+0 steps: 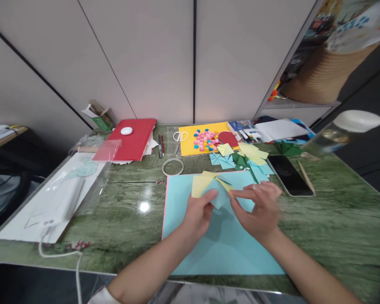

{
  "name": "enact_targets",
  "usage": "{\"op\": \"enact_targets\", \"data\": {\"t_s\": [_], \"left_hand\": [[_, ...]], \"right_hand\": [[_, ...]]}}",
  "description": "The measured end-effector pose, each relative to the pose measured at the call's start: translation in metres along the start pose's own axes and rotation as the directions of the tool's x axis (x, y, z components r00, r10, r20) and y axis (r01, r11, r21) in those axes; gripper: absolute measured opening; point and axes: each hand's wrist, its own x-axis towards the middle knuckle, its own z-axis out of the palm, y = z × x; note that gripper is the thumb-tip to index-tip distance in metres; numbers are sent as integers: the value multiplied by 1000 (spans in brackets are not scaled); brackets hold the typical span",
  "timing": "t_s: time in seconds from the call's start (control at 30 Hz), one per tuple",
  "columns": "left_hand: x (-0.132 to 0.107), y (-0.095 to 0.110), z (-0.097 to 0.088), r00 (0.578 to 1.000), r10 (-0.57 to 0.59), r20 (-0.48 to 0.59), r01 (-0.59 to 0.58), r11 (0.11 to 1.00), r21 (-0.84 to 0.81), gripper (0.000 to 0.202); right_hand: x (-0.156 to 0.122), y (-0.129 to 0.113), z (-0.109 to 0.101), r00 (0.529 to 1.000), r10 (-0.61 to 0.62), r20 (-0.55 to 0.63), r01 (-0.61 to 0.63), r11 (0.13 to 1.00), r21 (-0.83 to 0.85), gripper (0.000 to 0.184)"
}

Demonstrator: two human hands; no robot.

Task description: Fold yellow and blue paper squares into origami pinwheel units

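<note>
Over a light-blue sheet (190,253) I hold a folded paper piece (202,185) with yellow, pale-blue and some green parts. My left hand (200,213) grips its lower left side, thumb on top. At its right side, my right hand (258,209) pinches a yellow edge between thumb and forefinger. Just beyond the sheet lie pale-blue folded papers (222,161), a yellow folded piece (225,149), more yellow papers (253,153) and dark-green pieces (240,161).
White-handled scissors (179,139), a tape roll (172,167) and pens (161,145) lie behind. A yellow sheet (186,145) bears pink, blue and yellow pebbles. A phone (289,175) and a lidded bottle (338,131) stand right; a red folder (131,141) and white power strip (63,200) are left.
</note>
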Motion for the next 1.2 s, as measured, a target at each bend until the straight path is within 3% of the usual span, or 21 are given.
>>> {"op": "enact_targets", "data": {"t_s": [0.13, 0.2, 0.27, 0.33, 0.4, 0.47, 0.5, 0.53, 0.6, 0.67, 0.73, 0.77, 0.83, 0.97, 1.1, 1.2], "left_hand": [[4, -1, -6, 994, -2, -108, 1, 1000, -10, 33], [6, -1, -8, 990, 24, -138, -25, 1000, -9, 33], [6, 0, -9, 992, 32, -124, -34, 999, -13, 30], [7, 1, -9, 992, 22, -121, -25, 999, -23, 27], [7, 2, -9, 989, 4, -146, -9, 999, -34, 25], [7, 2, -9, 988, -18, -154, 10, 999, -49, 26], [7, 3, -9, 989, -25, -145, 17, 998, -58, 27], [7, 3, -9, 990, -31, -135, 22, 997, -68, 27], [7, 4, -8, 991, -42, -128, 31, 996, -87, 25], [7, 4, -8, 988, -59, -140, 44, 994, -104, 22], [6, 3, -7, 985, -80, -156, 63, 992, -112, 23], [6, 3, -7, 984, -88, -156, 71, 991, -111, 24], [4, 3, -6, 987, -93, -134, 80, 992, -100, 27], [0, 2, -3, 996, -77, -52, 72, 993, -89, 31], [-2, -1, -1, 998, -65, -14, 64, 996, -66, 36], [-3, -3, 0, 999, -27, -46, 27, 1000, -8, 36]], "right_hand": [[-2, -3, 0, 1000, 28, 4, -29, 999, 38, 66], [-4, -7, -3, 1000, -10, 25, 6, 986, 169, 60], [-5, -12, -5, 986, -75, 148, 14, 927, 374, 46], [-5, -18, -5, 939, -20, 344, -154, 869, 471, 31], [-5, -21, -3, 847, 164, 506, -411, 805, 427, 22], [-6, -20, -1, 758, 324, 567, -589, 713, 380, 22], [-6, -19, 0, 740, 368, 563, -628, 680, 379, 23], [-7, -17, 1, 745, 386, 544, -631, 671, 388, 23], [-9, -11, 2, 821, 355, 446, -542, 729, 418, 23], [-11, -6, 3, 930, 243, 277, -345, 837, 424, 25], [-11, -2, 5, 981, 162, 104, -189, 911, 366, 35], [-10, -1, 6, 984, 171, 44, -176, 928, 329, 41], [-8, 0, 9, 962, 274, 9, -264, 918, 297, 52], [-5, -2, 15, 881, 434, 187, -473, 822, 318, 60], [-5, -5, 16, 856, 436, 279, -508, 810, 292, 62], [-6, -6, 15, 848, 438, 299, -515, 813, 270, 62]]}}
